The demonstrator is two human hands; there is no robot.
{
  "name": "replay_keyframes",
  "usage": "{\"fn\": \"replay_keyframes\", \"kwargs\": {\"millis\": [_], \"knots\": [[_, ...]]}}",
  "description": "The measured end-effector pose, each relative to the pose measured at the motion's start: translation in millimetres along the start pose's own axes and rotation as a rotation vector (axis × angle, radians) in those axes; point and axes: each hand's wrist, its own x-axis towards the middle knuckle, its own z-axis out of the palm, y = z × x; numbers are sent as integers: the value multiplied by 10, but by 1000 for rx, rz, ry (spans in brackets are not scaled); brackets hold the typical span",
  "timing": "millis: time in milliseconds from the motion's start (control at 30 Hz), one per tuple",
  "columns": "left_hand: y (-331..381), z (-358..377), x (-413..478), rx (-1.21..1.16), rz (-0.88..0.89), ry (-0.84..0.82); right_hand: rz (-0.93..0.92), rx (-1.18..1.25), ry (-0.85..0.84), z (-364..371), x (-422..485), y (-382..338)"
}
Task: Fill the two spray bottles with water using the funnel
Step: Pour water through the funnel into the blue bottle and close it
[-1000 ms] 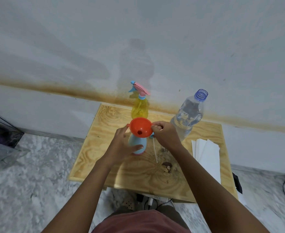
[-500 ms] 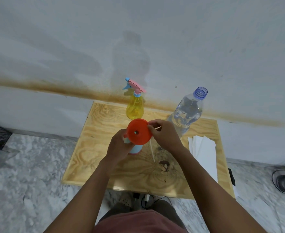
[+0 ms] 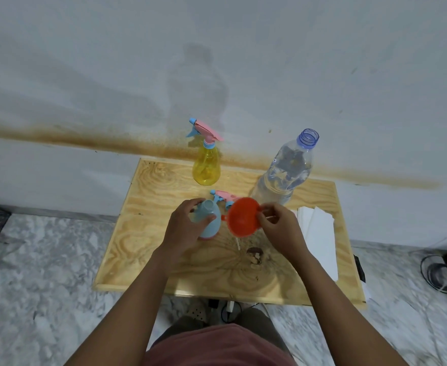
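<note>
Near the middle of the plywood table (image 3: 164,260), the blue spray bottle (image 3: 208,220) is gripped around its neck by the left hand (image 3: 184,228), fingers curled closed on it, presumably to steady it. Its mouth is open; its pink-and-blue trigger head (image 3: 223,198) lies just behind. The orange funnel (image 3: 243,216) is pinched at its rim by the right hand (image 3: 279,224), tilted beside the bottle, not seated in it. Toward the far edge, the yellow spray bottle (image 3: 206,166), translucent and capped, stands upright; the uncapped water bottle (image 3: 287,173) stands toward the far right corner.
</note>
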Motion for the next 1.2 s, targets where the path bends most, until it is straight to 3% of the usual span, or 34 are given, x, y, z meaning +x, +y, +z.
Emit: {"fn": "replay_keyframes", "kwargs": {"millis": [333,667,1000,1200], "knots": [[39,11,6,-38,-37,6,315,-111,60,183,-184,741],[50,-6,8,-122,-48,-24,414,-69,52,348,-56,683],[19,22,1,-119,-35,-14,333,-154,21,221,-162,730],[2,49,-25,23,0,11,170,-282,84,226,-166,522]]}}
